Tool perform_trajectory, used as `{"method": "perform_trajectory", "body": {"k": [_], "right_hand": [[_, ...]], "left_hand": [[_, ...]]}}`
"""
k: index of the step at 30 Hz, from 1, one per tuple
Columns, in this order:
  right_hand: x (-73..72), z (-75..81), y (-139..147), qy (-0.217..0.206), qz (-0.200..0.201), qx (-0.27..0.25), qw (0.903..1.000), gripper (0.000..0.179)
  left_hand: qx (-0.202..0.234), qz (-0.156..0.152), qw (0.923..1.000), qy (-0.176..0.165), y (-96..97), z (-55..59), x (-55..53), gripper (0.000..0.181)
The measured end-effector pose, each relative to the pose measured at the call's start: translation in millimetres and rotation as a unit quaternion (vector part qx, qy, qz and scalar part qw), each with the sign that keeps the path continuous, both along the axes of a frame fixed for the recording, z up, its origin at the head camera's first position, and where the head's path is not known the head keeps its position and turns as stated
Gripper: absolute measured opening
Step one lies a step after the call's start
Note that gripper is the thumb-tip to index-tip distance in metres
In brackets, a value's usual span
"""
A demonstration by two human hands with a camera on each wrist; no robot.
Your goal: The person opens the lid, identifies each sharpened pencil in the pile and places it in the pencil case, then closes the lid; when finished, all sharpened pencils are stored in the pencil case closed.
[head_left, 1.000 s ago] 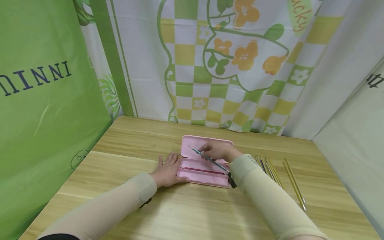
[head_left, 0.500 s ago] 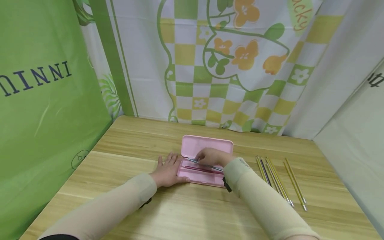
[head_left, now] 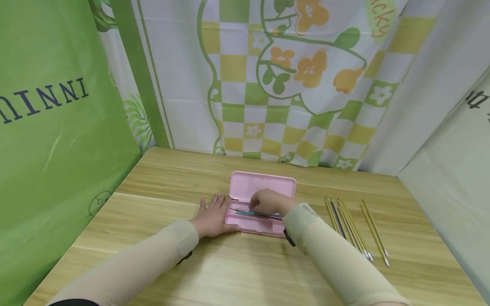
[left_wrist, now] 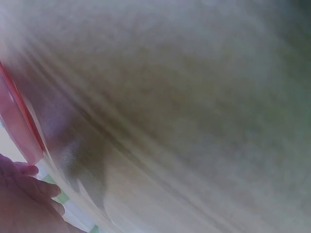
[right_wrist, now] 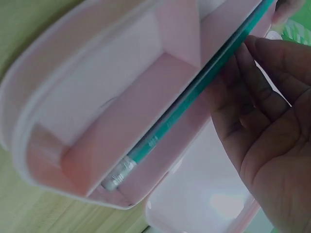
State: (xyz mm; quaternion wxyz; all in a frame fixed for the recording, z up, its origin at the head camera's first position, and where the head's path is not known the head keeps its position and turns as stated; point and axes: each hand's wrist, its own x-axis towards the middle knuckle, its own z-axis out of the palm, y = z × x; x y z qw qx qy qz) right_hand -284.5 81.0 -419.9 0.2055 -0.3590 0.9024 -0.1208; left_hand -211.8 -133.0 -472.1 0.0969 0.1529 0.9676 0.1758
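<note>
A pink pencil case (head_left: pixel 245 187) lies open on the wooden table, its lid leaning back. My left hand (head_left: pixel 211 219) rests spread at the case's left end, thumb along the front edge. Inside the case is my right hand (head_left: pixel 267 201), its thumb and fingers pinching a teal pencil (right_wrist: pixel 180 109). That pencil lies low in the long compartment, its silver eraser end (right_wrist: pixel 119 174) near the case's end wall. A darker pencil runs close beside it, mostly hidden. In the left wrist view, the left hand's fingers (left_wrist: pixel 41 189) touch the pink case.
Several yellow and dark pencils (head_left: pixel 348 227) lie in a loose group right of the case. Two more yellow pencils (head_left: pixel 375 231) lie farther right. Behind the table hangs a patterned curtain (head_left: pixel 252 114); a green cloth (head_left: pixel 57 148) hangs at the left.
My right hand has lowered the teal pencil from above the case into it, and the pencil has shifted toward the front of its compartment. The left hand has stayed in place.
</note>
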Motion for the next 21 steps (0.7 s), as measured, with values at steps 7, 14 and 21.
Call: {"method": "perform_trajectory", "body": {"k": [7, 14, 21], "right_hand": [[2.6, 2.4, 9, -0.012, -0.028, -0.013, 0.9995, 0.010], [1.3, 6.9, 23, -0.038, -0.060, -0.043, 0.9966, 0.014], [-3.2, 11.7, 48, -0.071, -0.096, -0.066, 0.9907, 0.018]], "left_hand": [[0.009, 0.001, 0.9999, 0.008, -0.9, -6.5, -1.8, 0.102], [0.018, -0.006, 0.9998, -0.002, 0.8, 5.2, 2.6, 0.100], [0.009, -0.003, 1.0000, -0.001, 0.2, 2.2, 1.5, 0.103]]}}
